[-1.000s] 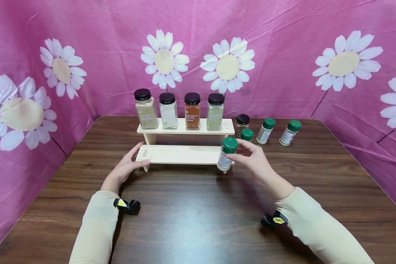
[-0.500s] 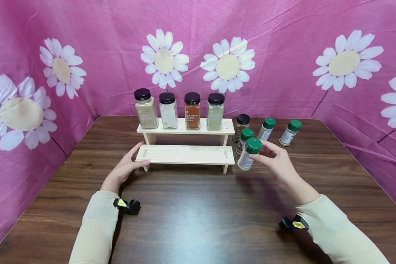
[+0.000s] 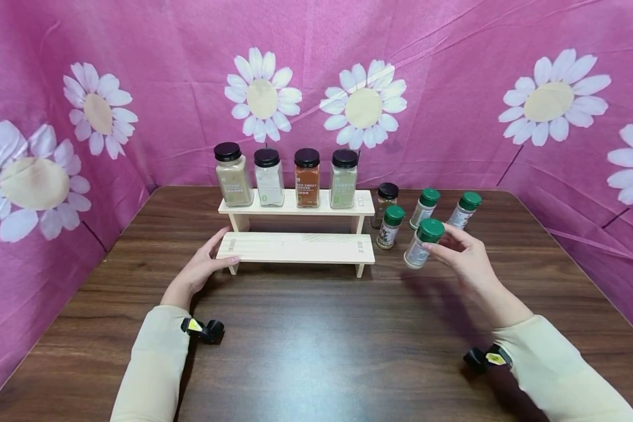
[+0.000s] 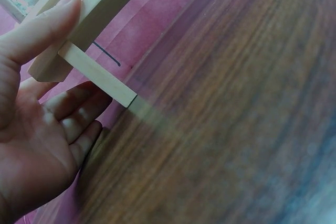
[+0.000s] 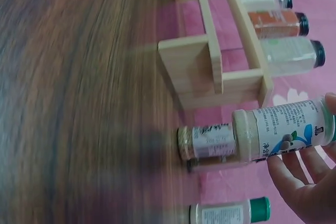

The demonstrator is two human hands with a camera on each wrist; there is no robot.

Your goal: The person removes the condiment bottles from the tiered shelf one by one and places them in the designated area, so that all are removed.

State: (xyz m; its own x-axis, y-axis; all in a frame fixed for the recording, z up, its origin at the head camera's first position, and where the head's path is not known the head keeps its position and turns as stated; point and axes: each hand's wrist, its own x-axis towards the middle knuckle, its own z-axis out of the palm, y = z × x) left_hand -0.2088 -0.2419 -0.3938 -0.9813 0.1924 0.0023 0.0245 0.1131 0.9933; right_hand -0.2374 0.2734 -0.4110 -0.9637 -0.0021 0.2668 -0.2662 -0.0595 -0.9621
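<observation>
My right hand [image 3: 469, 258] holds a green-capped spice jar [image 3: 423, 246] between thumb and fingers. The jar is tilted, apparently raised off the table, to the right of the two-tier wooden spice rack [image 3: 295, 247]. In the right wrist view its labelled side [image 5: 286, 129] faces the camera. At the rack's left end my left hand [image 3: 203, 266] grips the lower shelf. Its thumb [image 4: 65, 11] lies on the board, and the other fingers reach behind the end and leg. Several black-capped jars, among them a red-brown one [image 3: 308, 179], stand on the upper shelf.
Right of the rack stand a black-capped jar [image 3: 387, 205] and a green-capped jar [image 3: 389, 228]. Two more green-capped jars, one nearer [image 3: 425, 208] and one farther right [image 3: 464, 210], stand near the back. A pink flowered cloth [image 3: 443, 135] hangs behind the table [image 3: 295, 351].
My right hand has carried the green-capped jar rightward, from in front of the lower shelf's right end to beyond the rack. The left hand has stayed on the rack.
</observation>
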